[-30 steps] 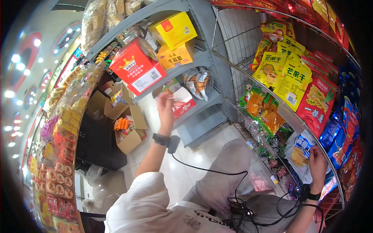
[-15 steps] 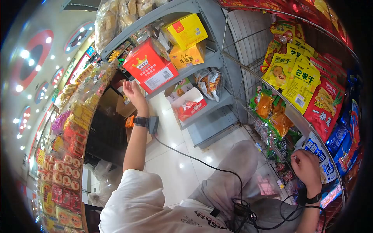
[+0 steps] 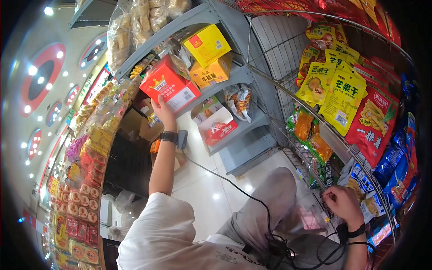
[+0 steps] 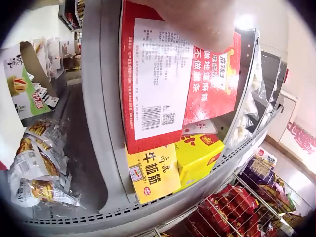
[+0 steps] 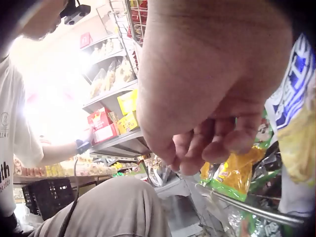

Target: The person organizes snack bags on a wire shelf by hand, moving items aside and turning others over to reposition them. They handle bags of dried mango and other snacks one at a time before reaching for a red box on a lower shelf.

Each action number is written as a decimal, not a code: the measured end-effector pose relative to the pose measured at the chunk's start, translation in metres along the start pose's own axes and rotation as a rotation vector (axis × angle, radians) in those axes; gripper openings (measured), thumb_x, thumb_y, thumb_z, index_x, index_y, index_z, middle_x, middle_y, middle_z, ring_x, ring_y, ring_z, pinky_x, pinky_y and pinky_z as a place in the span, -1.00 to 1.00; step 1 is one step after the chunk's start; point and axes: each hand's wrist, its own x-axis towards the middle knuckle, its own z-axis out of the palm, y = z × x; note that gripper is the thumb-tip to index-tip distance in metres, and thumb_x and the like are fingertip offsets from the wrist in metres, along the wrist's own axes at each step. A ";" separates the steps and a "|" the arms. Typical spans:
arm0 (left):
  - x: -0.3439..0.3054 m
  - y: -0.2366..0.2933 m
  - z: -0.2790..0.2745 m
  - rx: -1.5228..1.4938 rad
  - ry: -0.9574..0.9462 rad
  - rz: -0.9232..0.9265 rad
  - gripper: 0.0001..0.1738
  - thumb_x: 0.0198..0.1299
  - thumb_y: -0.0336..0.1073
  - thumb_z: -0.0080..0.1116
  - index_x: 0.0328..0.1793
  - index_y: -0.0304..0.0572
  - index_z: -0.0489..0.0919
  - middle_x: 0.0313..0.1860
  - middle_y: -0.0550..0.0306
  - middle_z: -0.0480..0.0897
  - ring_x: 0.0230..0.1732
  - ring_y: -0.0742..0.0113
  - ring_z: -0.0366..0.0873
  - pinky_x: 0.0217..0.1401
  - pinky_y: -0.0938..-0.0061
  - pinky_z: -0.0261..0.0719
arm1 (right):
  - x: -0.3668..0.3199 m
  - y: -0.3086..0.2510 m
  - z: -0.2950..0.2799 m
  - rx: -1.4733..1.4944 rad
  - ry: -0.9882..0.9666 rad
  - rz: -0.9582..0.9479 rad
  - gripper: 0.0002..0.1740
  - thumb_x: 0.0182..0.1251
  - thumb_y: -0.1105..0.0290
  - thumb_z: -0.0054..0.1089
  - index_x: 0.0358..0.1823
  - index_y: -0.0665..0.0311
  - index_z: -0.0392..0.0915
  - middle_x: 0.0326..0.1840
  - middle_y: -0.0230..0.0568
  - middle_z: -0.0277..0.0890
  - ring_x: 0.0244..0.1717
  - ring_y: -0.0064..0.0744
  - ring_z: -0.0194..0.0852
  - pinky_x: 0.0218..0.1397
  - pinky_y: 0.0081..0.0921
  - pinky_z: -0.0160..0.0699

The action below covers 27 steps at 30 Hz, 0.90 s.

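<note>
My left hand [image 3: 164,113] is raised to the red box [image 3: 171,85] on the grey shelf, its fingers laid against the box's lower front edge. Close up in the left wrist view, that hand [image 4: 200,19] covers part of the red box's printed face, beside the white barcode label [image 4: 160,79]. My right hand [image 3: 344,203] hangs with loosely curled fingers and nothing in them, near the wire rack. Just past it are a blue and white snack bag [image 3: 360,180] and orange snack packs in green-edged wrapping [image 5: 234,170].
Yellow [image 3: 207,45] and orange [image 3: 211,72] boxes stand beside the red one. A white-and-red open carton [image 3: 218,128] sits one shelf lower. Dried mango bags [image 3: 344,96] fill the wire rack. A black cable [image 3: 225,182] runs between the wrists; cartons and a black crate [image 5: 47,197] stand at left.
My left hand first swung left, away from the lower shelf, then rose to the red box. My right hand drew back from the blue and white snack bag toward my knee.
</note>
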 end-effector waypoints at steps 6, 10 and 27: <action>0.005 -0.006 0.007 -0.077 0.038 0.038 -0.56 0.65 -0.08 0.09 0.39 -0.28 0.51 0.11 0.10 0.72 0.06 0.40 0.63 0.21 0.43 0.55 | 0.004 -0.008 -0.009 0.036 0.038 0.062 -0.89 0.30 0.36 0.38 -0.25 0.23 0.72 -0.33 -0.12 0.74 -0.35 -0.08 0.74 -0.25 -0.23 0.63; 0.006 -0.007 -0.003 -0.034 0.002 -0.026 -0.45 0.62 -0.08 0.13 0.51 -0.34 0.44 0.24 -0.01 0.67 0.21 0.29 0.62 0.34 0.36 0.53 | 0.001 -0.011 -0.011 -0.003 0.054 0.068 -0.89 0.30 0.35 0.37 -0.25 0.21 0.72 -0.33 -0.11 0.73 -0.36 -0.06 0.73 -0.25 -0.22 0.62; -0.078 0.121 0.065 0.311 -0.419 0.476 -0.34 0.24 -0.49 0.13 0.54 -0.21 0.46 0.68 -0.22 0.32 0.73 -0.20 0.17 0.75 0.00 0.14 | -0.006 -0.003 -0.009 -0.058 0.129 -0.026 -0.90 0.30 0.37 0.33 -0.25 0.22 0.70 -0.31 -0.09 0.73 -0.31 -0.01 0.74 -0.23 -0.15 0.63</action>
